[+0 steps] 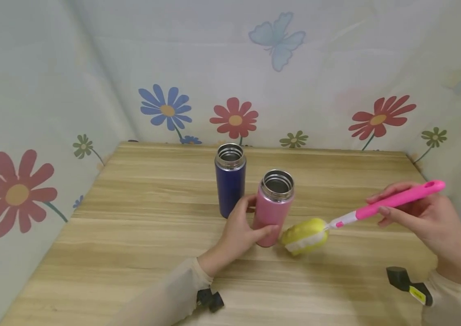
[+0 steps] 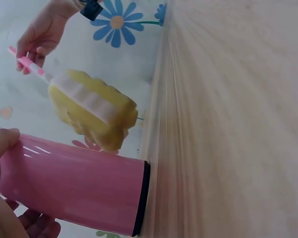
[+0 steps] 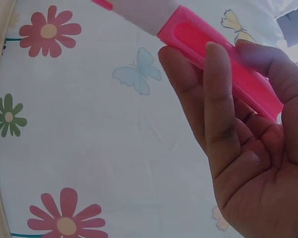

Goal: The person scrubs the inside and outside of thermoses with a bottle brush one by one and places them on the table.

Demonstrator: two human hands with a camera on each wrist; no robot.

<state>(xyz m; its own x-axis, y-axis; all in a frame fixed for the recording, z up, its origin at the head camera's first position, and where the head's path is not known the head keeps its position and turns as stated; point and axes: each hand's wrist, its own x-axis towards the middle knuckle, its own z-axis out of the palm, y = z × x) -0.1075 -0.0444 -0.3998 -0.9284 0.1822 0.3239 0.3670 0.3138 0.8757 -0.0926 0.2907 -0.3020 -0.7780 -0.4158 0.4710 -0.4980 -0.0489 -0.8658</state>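
A pink bottle [image 1: 273,210] without a lid stands upright on the wooden table, and my left hand [image 1: 242,231] grips it round its side. In the left wrist view the same pink bottle [image 2: 79,186] shows its dark base on the tabletop. My right hand [image 1: 426,217] pinches the pink handle [image 1: 397,200] of a bottle brush between thumb and fingers. The brush's yellow and white sponge head [image 1: 305,235] hangs tilted down, just right of the bottle's lower part. In the right wrist view, fingers [image 3: 218,99] hold the pink handle [image 3: 223,54].
Close behind and left of the pink bottle stands a dark blue bottle [image 1: 230,185], also lidless with a steel rim. Wooden table [image 1: 141,235] extends around them. A pale curtain [image 1: 320,81] with flowers and a butterfly hangs behind and at the sides.
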